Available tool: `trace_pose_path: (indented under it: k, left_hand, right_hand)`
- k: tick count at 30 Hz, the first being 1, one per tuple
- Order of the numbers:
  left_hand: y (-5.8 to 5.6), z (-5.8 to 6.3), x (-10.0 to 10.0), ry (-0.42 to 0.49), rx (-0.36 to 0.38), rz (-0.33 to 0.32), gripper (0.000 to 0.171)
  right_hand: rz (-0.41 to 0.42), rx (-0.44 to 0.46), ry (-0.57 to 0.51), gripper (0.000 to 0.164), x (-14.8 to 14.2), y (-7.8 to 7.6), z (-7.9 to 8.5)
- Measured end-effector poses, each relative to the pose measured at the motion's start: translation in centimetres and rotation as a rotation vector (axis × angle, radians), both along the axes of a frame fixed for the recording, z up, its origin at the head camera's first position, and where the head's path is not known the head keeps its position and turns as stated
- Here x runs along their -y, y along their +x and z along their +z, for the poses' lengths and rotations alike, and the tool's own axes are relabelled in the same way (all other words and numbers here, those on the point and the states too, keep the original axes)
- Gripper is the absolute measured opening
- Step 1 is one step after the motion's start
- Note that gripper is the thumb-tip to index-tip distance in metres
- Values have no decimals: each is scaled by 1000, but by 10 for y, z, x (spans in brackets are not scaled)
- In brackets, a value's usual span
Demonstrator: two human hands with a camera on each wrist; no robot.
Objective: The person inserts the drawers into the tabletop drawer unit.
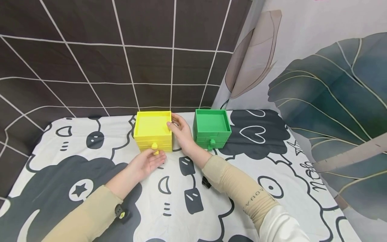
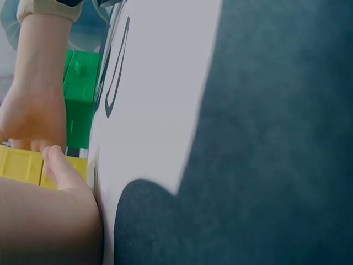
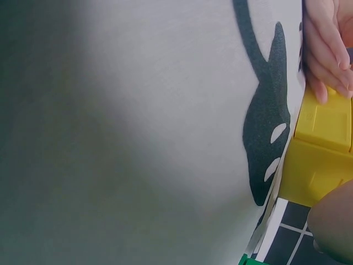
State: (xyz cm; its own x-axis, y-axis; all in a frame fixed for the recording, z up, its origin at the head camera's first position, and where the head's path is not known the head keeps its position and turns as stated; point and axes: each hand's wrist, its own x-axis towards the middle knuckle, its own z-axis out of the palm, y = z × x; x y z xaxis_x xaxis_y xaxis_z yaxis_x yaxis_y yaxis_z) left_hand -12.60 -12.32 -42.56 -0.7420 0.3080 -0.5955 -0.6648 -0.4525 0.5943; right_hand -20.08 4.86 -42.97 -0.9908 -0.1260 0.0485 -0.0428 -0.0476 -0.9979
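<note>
A small yellow drawer box point(image 1: 153, 123) with a shallow open tray top stands near the back edge of the cloth. Two round knobs, one above the other, stick out of its front. My left hand point(image 1: 146, 164) is at that front, palm up, its thumb by the lower knob point(image 1: 156, 153) and its fingers extended below. At the box's right side, my right hand point(image 1: 182, 132) holds the wall, thumb over the top rim and fingers along the outside. In the right wrist view the left fingers point(image 3: 325, 49) look loosely straight beside the yellow drawer front point(image 3: 322, 121).
A matching green drawer box point(image 1: 211, 129) stands to the right of the yellow one, close to my right forearm. Beneath both lies a black-and-white cartoon cloth point(image 1: 169, 215). Behind hangs a dark curtain with a white grid point(image 1: 148, 64); a leaf-patterned curtain point(image 1: 329, 90) hangs at the right.
</note>
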Motion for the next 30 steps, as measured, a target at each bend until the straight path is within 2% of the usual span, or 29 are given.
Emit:
trace_pose_path:
  k: [14, 24, 30]
  left_hand:
    - [0, -1, 3, 40, -3, -10, 20]
    - [7, -5, 12, 29, -8, -15, 28]
    - [15, -7, 28, 34, -28, -38, 58]
  right_hand:
    - [11, 0, 8, 58, -1, 2, 1]
    - [16, 3, 10, 58, -2, 2, 2]
    - [19, 23, -4, 58, -3, 0, 5]
